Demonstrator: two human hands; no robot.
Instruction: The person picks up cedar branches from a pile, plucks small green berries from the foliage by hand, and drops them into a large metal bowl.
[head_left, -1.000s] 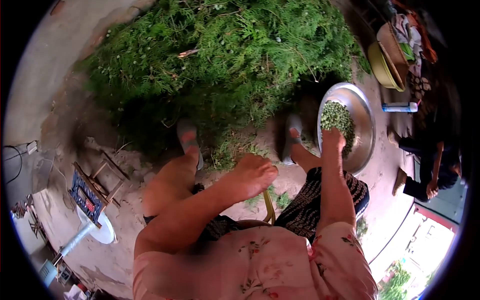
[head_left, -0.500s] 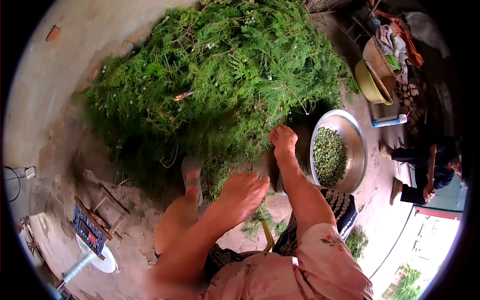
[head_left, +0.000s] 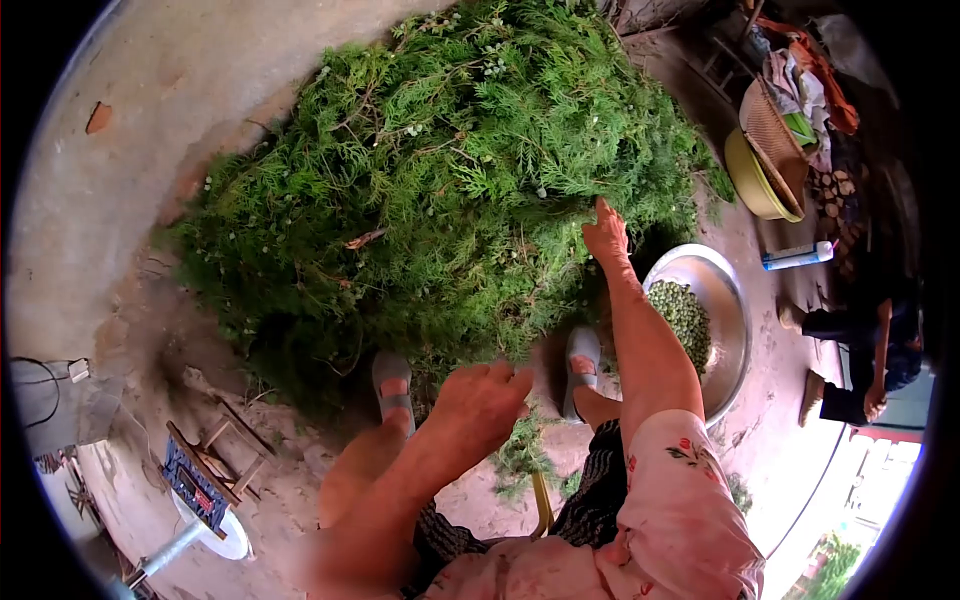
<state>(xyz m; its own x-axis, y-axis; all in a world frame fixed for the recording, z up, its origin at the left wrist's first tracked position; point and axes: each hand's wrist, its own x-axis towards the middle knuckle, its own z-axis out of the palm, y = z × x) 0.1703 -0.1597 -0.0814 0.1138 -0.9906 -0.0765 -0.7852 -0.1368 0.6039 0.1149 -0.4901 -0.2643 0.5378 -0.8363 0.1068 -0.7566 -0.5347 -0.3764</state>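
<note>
A large pile of green, scale-leaved branches (head_left: 430, 200), like cypress or arborvitae, with small pale cones, covers the ground before me. My right hand (head_left: 607, 238) reaches to the pile's right side. Its index finger stretches to the foliage and the thumb stands apart; I see nothing held. Closer to my body, my left hand (head_left: 475, 408) hangs above the gap between my feet with its fingers curled. Whatever those fingers may hold is hidden. To the right of my right forearm a metal basin (head_left: 735, 325) holds many small green cones (head_left: 680, 318), partly covered by that arm.
A yellow basin (head_left: 750, 178) with a wicker basket (head_left: 775, 140) stands at upper right, near a blue-and-white tube (head_left: 798, 256). Another person (head_left: 865, 350) sits at far right. A small wooden stool (head_left: 225, 450) lies at lower left. The wall (head_left: 180, 80) borders the pile.
My right hand has moved forward from the pile's near edge onto its right side. My left hand stays low, curled. The view has shifted slightly, showing both my feet.
</note>
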